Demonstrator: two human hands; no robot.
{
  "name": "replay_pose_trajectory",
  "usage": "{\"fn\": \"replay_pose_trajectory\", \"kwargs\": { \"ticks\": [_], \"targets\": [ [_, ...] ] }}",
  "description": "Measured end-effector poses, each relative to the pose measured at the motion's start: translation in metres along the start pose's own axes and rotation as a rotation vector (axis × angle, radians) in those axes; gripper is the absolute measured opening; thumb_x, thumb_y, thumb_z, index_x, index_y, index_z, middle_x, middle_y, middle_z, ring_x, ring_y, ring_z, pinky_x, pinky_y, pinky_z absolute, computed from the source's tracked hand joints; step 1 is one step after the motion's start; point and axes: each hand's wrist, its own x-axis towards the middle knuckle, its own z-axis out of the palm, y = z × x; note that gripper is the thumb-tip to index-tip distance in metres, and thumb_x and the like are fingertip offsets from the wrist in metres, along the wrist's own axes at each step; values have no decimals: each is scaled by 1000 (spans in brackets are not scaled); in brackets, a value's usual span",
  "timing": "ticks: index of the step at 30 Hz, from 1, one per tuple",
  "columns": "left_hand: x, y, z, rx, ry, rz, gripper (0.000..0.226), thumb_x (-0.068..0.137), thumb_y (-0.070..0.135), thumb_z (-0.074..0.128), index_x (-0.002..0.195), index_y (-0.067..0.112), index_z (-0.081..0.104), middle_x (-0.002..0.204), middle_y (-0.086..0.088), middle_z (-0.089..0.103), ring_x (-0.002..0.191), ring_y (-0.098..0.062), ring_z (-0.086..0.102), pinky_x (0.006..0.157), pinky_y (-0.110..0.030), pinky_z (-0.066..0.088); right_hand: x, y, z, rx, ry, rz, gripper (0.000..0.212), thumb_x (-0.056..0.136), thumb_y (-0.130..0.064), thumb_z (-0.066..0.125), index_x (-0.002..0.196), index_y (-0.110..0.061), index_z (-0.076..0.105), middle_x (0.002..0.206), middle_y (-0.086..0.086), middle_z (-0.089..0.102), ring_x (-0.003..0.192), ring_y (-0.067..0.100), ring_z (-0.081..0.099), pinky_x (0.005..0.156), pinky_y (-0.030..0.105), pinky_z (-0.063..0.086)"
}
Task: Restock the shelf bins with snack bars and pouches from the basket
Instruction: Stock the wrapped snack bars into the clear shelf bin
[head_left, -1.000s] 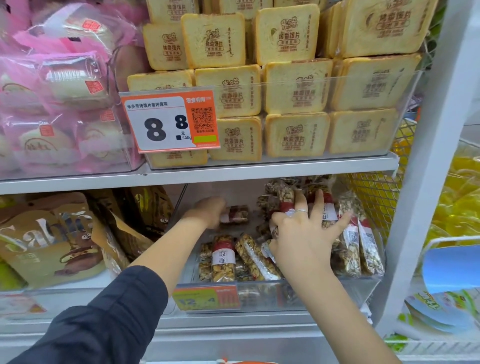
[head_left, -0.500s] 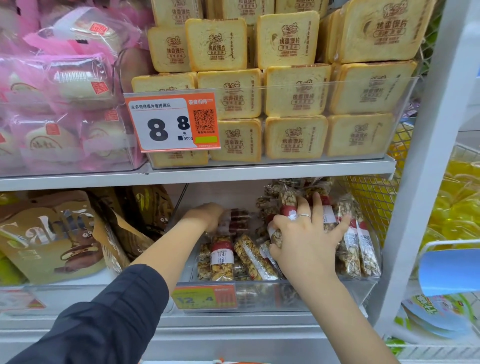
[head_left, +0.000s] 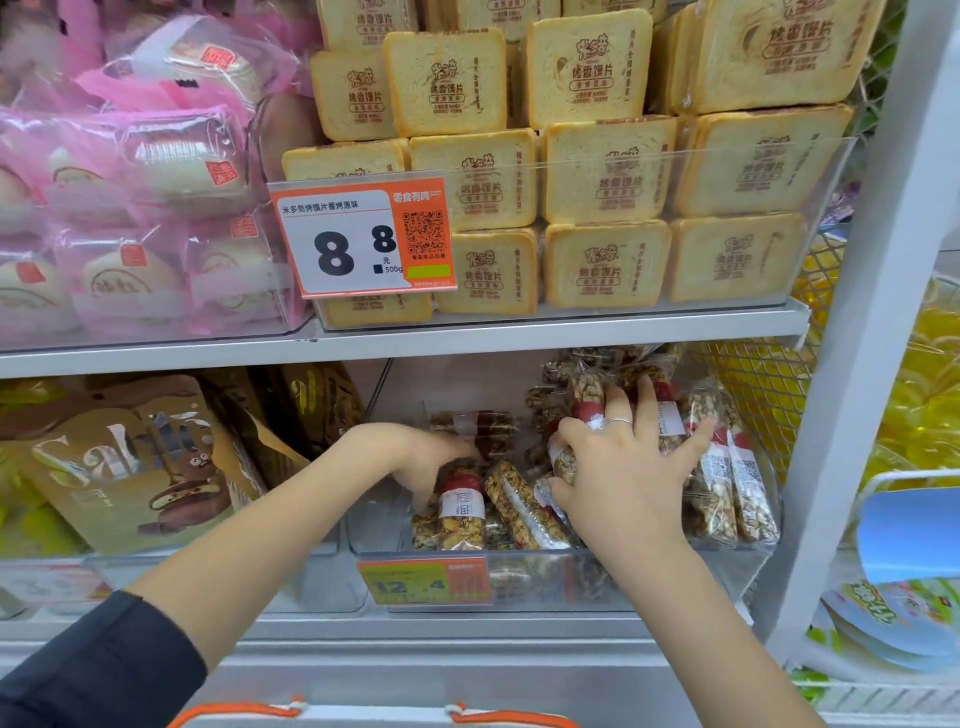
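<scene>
— Clear plastic, that bin (head_left: 561, 577) on the lower shelf; are both hands inside it?

— Yes. The right hand (head_left: 631, 467) lies with fingers spread over a leaning bundle of snack bars (head_left: 587, 395), pressing them toward the right wall, with a ring on one finger.

— And the left hand (head_left: 426, 457)?

— It reaches deeper, fingers curled down among the bars at the back. Whether it is gripping one, I cannot tell; the fingertips are hidden.

— Where do the other bars sit?

— A few lie flat at the bin's front, one with a red label (head_left: 460, 512) between the two hands. More stand against the right wall (head_left: 727, 488).

— Anything else?

— The basket's orange handle (head_left: 244, 711) shows at the bottom edge. A price tag (head_left: 363, 239) hangs on the shelf above.
</scene>
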Motion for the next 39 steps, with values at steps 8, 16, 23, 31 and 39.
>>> {"fn": "replay_pose_trajectory", "kwargs": {
  "ticks": [8,16,23,31,39],
  "targets": [
    [0,9,11,-58,227,161,53,79,17,72,126,15,49,122,-6,56,109,-23,52,84,-30,43,-2,1,2,28,97,-20,48,54,-40,88,93,-23,66,144,20,43,137,42,33,100,76,13],
    [-9,-2,20,-142,443,158,60,70,24,80,122,14,51,122,-7,53,110,-23,49,92,-39,44,-5,-8,1,4,214,-452,26,70,-36,77,91,-22,72,134,0,58,136,22,41,109,65,8],
    [-21,7,18,-403,474,173,60,71,28,80,122,14,52,116,0,56,104,-17,53,84,-28,43,-4,-31,5,50,-151,-366,85,69,-84,29,137,-35,47,140,-7,51,143,14,24,105,60,20],
    [-43,9,8,-796,611,17,75,81,4,70,141,21,29,130,-6,51,106,-18,56,83,-25,47,12,-32,-5,12,-139,-149,58,84,-21,60,138,-24,37,130,0,57,146,18,6,109,53,14],
    [-6,24,17,-297,296,-263,41,88,-4,50,129,2,48,113,-11,57,96,-24,57,76,-29,47,16,-23,-6,-22,-136,-61,51,83,-18,63,130,-24,44,123,-1,62,147,16,4,106,50,20]
  ]
}}
